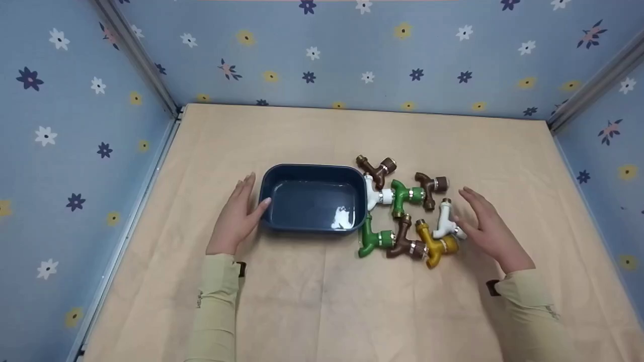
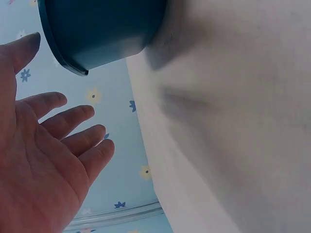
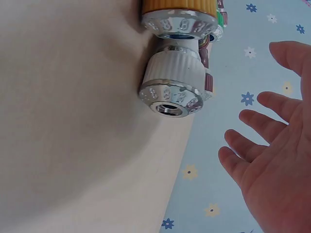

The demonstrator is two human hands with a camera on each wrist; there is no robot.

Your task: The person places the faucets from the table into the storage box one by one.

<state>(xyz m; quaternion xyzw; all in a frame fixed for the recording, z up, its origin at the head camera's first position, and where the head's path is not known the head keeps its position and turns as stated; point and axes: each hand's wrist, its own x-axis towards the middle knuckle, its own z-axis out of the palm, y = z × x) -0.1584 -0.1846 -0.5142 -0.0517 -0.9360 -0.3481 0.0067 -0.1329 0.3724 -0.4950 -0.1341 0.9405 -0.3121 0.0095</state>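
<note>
A dark blue rectangular basin (image 1: 307,201) stands on the table with nothing in it. My left hand (image 1: 236,218) is beside its left end, fingers extended and thumb by the rim; the left wrist view shows a gap between palm and basin (image 2: 104,29). To the basin's right lie several water taps. A white tap (image 1: 445,221) and a yellow tap (image 1: 435,246) are nearest my right hand (image 1: 490,231), whose relaxed fingers hold nothing. Farther left are a brown tap (image 1: 403,240), a green tap (image 1: 371,237), another green tap (image 1: 401,196) and a white tap (image 1: 371,193) partly hidden by the basin.
Two more brown taps, one at the back (image 1: 378,171) and one farther right (image 1: 428,190), lie behind the others. A beige cloth (image 1: 282,301) covers the table. Blue flowered panels (image 1: 342,55) with metal frame bars enclose its back and sides.
</note>
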